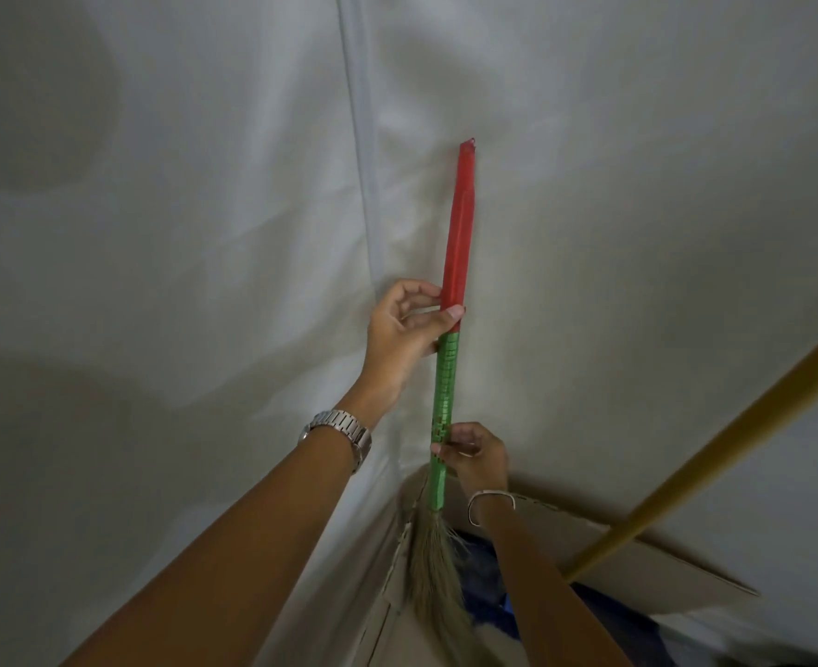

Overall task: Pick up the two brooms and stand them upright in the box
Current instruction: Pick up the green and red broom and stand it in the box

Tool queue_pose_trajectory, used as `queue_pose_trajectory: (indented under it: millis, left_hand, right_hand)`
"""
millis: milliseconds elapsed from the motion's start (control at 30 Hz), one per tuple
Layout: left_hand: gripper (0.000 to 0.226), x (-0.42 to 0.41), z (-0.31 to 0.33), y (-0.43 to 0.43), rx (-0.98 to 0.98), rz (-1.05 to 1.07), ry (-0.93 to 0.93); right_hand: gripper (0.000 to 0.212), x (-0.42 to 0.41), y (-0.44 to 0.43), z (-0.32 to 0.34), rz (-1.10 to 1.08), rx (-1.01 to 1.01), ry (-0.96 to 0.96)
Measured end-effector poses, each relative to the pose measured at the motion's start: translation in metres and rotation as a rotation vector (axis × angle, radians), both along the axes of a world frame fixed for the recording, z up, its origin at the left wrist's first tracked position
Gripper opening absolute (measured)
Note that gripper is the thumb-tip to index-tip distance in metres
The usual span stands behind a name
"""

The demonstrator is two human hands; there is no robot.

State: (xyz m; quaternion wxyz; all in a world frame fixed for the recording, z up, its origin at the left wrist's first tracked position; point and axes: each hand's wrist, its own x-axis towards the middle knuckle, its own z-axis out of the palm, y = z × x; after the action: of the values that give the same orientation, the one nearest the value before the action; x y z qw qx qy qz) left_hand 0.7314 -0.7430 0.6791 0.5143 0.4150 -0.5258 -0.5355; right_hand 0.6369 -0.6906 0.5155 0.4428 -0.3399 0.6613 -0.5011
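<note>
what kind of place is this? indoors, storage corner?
Probably a storage corner, screened by a pale fabric sheet with a seam. A cardboard box holds a yellow-handled broom; both hands steady a red-and-green broom.

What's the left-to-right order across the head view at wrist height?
Silver metal wristwatch → red-and-green wrapped broom handle → thin silver bangle → plain yellow broom pole.
</note>
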Motion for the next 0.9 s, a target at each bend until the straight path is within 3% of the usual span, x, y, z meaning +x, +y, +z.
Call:
queue_pose_trajectory:
  millis: [200,533,700,800,900]
  left_hand:
    - [0.025,0.021,-0.017,-0.013,-0.025,0.16,0.016]
    - [0.021,0.037,-0.022,-0.008,-0.045,0.272,-0.006]
    - [0.026,0.034,-0.019,0.007,-0.089,0.289,-0.023]
    - [0.025,0.03,-0.015,0.026,-0.309,0.312,-0.257]
    - [0.03,0.022,-0.002,0.044,-0.554,0.308,-0.546]
  right_hand:
    - [0.022,0.015,-0.014,-0.011,0.068,0.051,0.003]
    - [0.042,0.016,-0.002,-0.008,0.249,0.023,0.008]
    - [0.051,0.008,0.012,-0.001,0.225,0.064,-0.013]
    - [0.055,0.003,0.029,0.013,0.091,0.041,0.018]
    - [0.058,-0.005,0.047,0.046,-0.058,-0.011,0.236]
